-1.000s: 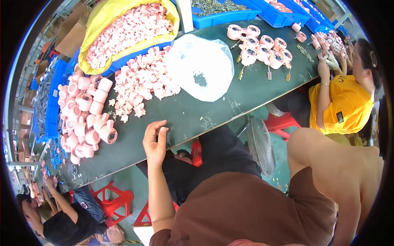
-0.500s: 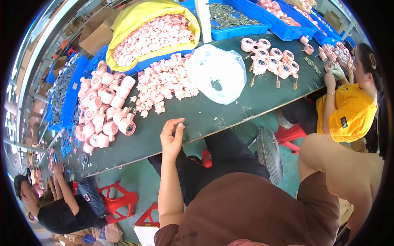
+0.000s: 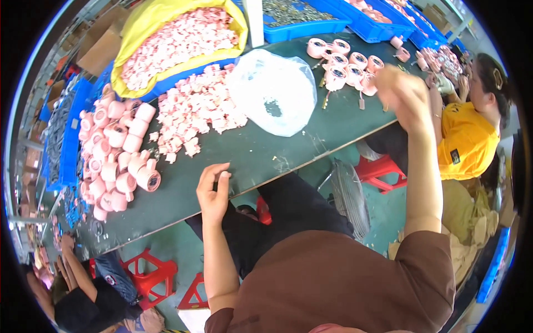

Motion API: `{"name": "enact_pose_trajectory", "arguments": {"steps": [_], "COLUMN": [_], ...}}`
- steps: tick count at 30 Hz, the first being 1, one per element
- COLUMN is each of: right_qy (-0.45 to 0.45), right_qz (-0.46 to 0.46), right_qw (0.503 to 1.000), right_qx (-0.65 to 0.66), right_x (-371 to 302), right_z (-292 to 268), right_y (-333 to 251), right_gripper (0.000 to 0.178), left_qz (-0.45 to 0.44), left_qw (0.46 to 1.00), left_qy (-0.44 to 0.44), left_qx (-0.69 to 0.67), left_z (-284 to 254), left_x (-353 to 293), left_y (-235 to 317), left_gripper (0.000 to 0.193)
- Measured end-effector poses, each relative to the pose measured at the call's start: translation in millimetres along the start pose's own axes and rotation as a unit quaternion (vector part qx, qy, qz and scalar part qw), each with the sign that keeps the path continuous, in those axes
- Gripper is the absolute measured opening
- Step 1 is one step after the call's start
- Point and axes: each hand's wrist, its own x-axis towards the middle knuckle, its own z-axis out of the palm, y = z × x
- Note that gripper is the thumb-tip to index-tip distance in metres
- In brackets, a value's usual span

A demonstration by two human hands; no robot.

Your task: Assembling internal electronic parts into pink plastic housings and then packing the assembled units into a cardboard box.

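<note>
My left hand (image 3: 213,195) rests at the table's near edge with its fingers loosely bent, the thumb apart from them and nothing seen in it. Out to the right, my right hand (image 3: 406,99) is smeared by motion over the near end of a group of round pink housings (image 3: 336,76) with metal strips hanging from them; its fingers cannot be made out. A clear plastic bag (image 3: 277,75) with small dark bits showing in it lies mid-table. Left of it spreads a heap of small pink plastic pieces (image 3: 189,114). Farther left are piled pink cylindrical housings (image 3: 119,141).
A yellow sack (image 3: 123,50) full of small pink pieces stands at the back. Blue bins (image 3: 333,26) line the far edge; another blue bin (image 3: 69,139) holds grey parts. A co-worker in yellow (image 3: 469,136) sits right, another in black (image 3: 83,305) left. A fan (image 3: 351,200) stands below the table.
My right arm has swung forward from beside my body, bringing the hand over the pink housings. My left hand keeps nearly the same pose. The whole view has shifted slightly.
</note>
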Motion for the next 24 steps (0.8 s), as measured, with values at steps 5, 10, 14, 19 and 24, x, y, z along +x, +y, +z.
{"name": "enact_pose_trajectory", "arguments": {"steps": [5, 10, 14, 19, 24], "right_qy": [0.188, 0.082, 0.002, -0.06, -0.07], "right_qz": [0.092, 0.201, 0.286, 0.212, 0.19], "right_qw": [0.891, 0.85, 0.803, 0.831, 0.833], "right_qx": [-0.402, -0.481, -0.522, -0.51, -0.515], "right_x": [0, -11, 4, 14, 9], "right_z": [-115, -162, -136, -95, -58], "right_y": [178, 267, 277, 230, 202], "right_gripper": [0.037, 0.068, 0.064, 0.06, 0.057], "left_qz": [0.001, -0.041, -0.048, -0.042, -0.042], "left_qw": [0.999, 0.998, 0.995, 0.993, 0.991], "left_qy": [-0.049, -0.021, -0.029, -0.023, -0.04], "left_qx": [0.013, 0.034, 0.084, 0.104, 0.122], "left_z": [0, 10, 7, 4, 9], "left_x": [4, 5, 3, 2, 6], "left_y": [0, 7, 15, 22, 21], "left_gripper": [0.018, 0.014, 0.013, 0.013, 0.013]}}
